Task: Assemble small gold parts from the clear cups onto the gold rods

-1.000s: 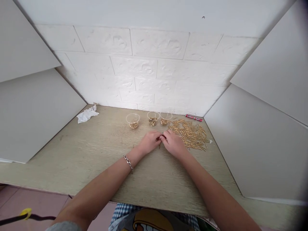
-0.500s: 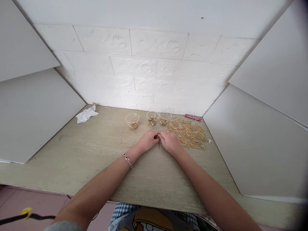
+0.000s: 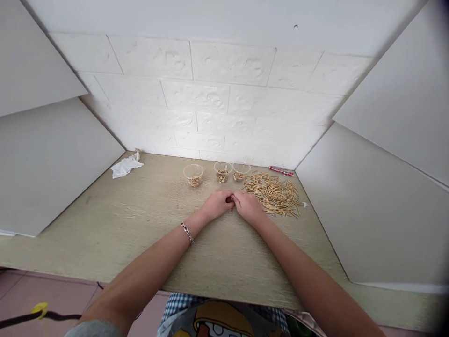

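Observation:
My left hand [image 3: 218, 205], with a chain bracelet on the wrist, rests on the table just in front of the cups. Its fingers are closed and meet the fingertips of my right hand [image 3: 249, 206], which is closed in a pinch. Whatever lies between the fingers is too small and hidden to make out. Just under the joined fingertips shows a thin gold-coloured stick [image 3: 231, 212]; whether it is held or lies on the table, I cannot tell. Beside my right hand spreads a pile of thin gold-coloured metal sticks [image 3: 275, 192].
Three clear plastic cups with small gold-coloured parts stand behind my hands: a left cup [image 3: 193, 174], a middle cup [image 3: 222, 172] and a right cup [image 3: 241, 172]. A red wrapped tube [image 3: 281, 171] lies near the wall, crumpled white tissue [image 3: 126, 165] at the back left. White panels flank the table [image 3: 140, 224].
Both hands stay together in almost the same place, with only slight finger movement. The pile and the cups have not moved.

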`<state>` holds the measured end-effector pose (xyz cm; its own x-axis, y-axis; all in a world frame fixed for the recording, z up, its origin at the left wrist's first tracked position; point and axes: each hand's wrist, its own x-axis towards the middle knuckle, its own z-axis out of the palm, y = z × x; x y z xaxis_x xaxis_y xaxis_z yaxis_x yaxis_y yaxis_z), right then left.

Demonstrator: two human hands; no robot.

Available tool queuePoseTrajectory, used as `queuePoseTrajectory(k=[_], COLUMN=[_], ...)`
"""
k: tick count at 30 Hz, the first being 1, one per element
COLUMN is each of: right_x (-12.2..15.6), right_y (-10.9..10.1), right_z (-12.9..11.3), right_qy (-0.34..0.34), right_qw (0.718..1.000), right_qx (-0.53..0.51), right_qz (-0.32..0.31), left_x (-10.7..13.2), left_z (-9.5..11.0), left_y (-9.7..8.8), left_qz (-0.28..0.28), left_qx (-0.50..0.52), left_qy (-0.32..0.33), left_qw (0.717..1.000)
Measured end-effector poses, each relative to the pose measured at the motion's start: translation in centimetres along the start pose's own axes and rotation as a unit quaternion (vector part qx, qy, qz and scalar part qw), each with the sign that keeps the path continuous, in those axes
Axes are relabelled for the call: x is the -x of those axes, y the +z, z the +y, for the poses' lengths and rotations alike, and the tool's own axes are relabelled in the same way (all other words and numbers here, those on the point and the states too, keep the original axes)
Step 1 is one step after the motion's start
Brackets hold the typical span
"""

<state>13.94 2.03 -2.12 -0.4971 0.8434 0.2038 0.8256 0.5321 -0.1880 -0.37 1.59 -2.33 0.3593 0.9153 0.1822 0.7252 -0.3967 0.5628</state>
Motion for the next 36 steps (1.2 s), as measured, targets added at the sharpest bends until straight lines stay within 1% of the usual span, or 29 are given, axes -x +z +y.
queuePoseTrajectory(k=[6, 10, 13, 16, 17, 18, 20, 22, 23, 24, 25, 26, 28, 29, 33, 36], right_x=[-0.1, -0.1, 0.0, 0.3, 0.4, 0.5, 0.6, 0.6, 0.6, 0.6, 0.6, 0.6, 0.5, 0.5, 0.5, 0.5], right_y=[-0.2, -0.1, 0.2, 0.4, 0.4, 0.3, 0.1, -0.3, -0.5, -0.6, -0.7, -0.8, -0.7, -0.6, -0.1, 0.1], right_z=[-0.1, 0.0, 0.1, 0.3, 0.4, 0.6, 1.1, 1.9, 2.4, 2.8, 3.3, 3.8, 4.5, 4.8, 5.3, 5.3], right_qy=[-0.005, -0.003, -0.012, -0.014, -0.003, 0.013, 0.047, 0.067, 0.072, 0.077, 0.082, 0.089, 0.106, 0.115, 0.144, 0.157], right_qw=[1.0, 1.0, 1.0, 0.997, 0.995, 0.992, 0.984, 0.977, 0.975, 0.974, 0.974, 0.975, 0.978, 0.981, 0.983, 0.981], right_qx=[0.003, -0.003, -0.021, -0.059, -0.076, -0.095, -0.131, -0.153, -0.155, -0.153, -0.145, -0.134, -0.103, -0.087, -0.049, -0.051], right_qz=[-0.019, -0.021, -0.004, 0.039, 0.058, 0.077, 0.112, 0.135, 0.143, 0.148, 0.153, 0.154, 0.144, 0.133, 0.098, 0.105], left_x=[0.0, 0.0, 0.1, 0.3, 0.4, 0.5, 0.8, 1.2, 1.4, 1.5, 1.7, 1.8, 2.0, 2.0, 1.7, 1.5], left_z=[-0.1, -0.1, 0.0, 0.4, 0.6, 0.7, 0.8, 0.5, 0.3, 0.0, -0.3, -0.6, -1.2, -1.5, -2.3, -2.5], left_y=[0.0, 0.0, 0.0, -0.4, -0.9, -1.5, -3.2, -5.4, -6.5, -7.5, -8.4, -9.1, -9.9, -10.0, -9.4, -9.1], left_qz=[-0.001, -0.006, -0.01, -0.004, 0.012, 0.04, 0.122, 0.202, 0.235, 0.256, 0.276, 0.282, 0.268, 0.252, 0.163, 0.095], left_qx=[-0.013, -0.014, -0.004, 0.011, 0.011, 0.007, -0.026, -0.079, -0.116, -0.155, -0.19, -0.215, -0.242, -0.246, -0.244, -0.253], left_qy=[0.005, 0.004, 0.012, 0.012, 0.008, 0.004, -0.004, -0.004, -0.018, -0.043, -0.077, -0.103, -0.128, -0.135, -0.162, -0.188], left_qw=[1.0, 1.0, 1.0, 1.0, 1.0, 0.999, 0.992, 0.976, 0.965, 0.953, 0.939, 0.929, 0.924, 0.926, 0.942, 0.944])
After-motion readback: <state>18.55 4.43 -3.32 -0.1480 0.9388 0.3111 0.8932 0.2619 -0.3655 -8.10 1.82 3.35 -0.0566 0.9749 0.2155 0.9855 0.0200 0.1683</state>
